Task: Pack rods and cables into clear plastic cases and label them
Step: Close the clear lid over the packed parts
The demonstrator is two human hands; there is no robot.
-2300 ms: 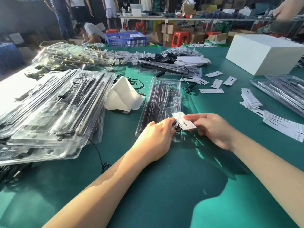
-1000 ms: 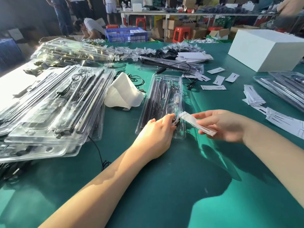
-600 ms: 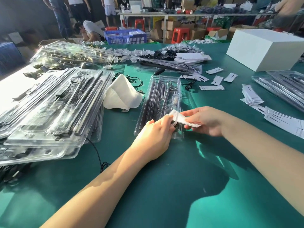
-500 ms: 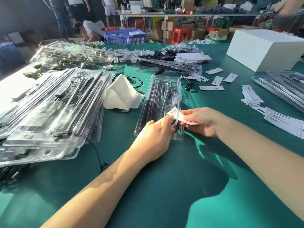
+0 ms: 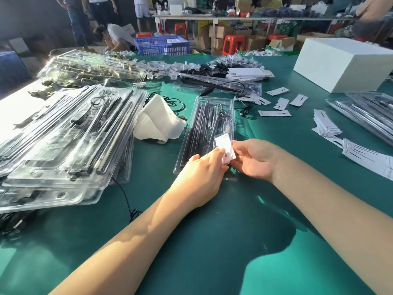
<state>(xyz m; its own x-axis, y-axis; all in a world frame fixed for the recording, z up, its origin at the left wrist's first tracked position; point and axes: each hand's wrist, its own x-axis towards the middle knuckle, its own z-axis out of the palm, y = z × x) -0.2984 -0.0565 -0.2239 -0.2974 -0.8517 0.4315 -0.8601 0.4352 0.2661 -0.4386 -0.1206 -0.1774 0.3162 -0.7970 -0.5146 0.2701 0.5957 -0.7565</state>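
Both my hands are on one label (image 5: 225,149) at the near end of the open clear case (image 5: 209,133). Left hand (image 5: 202,175) pinches its near-left edge with the fingertips; right hand (image 5: 255,159) has fingers curled, thumb and forefinger on its right edge. The label is a small white card, tilted up, hovering just above the case, not seated yet as far as I can tell.

Progress: this case already has dark rods and a cable in it, so packing here looks done; labelling is the step in hand, closing is left. Stack of filled cases (image 5: 63,133) sits on the bench (image 5: 212,241) to my left, more cases (image 5: 365,116) far right. Loose labels (image 5: 327,126) and cables (image 5: 244,107) beyond suggest plenty of units remain.
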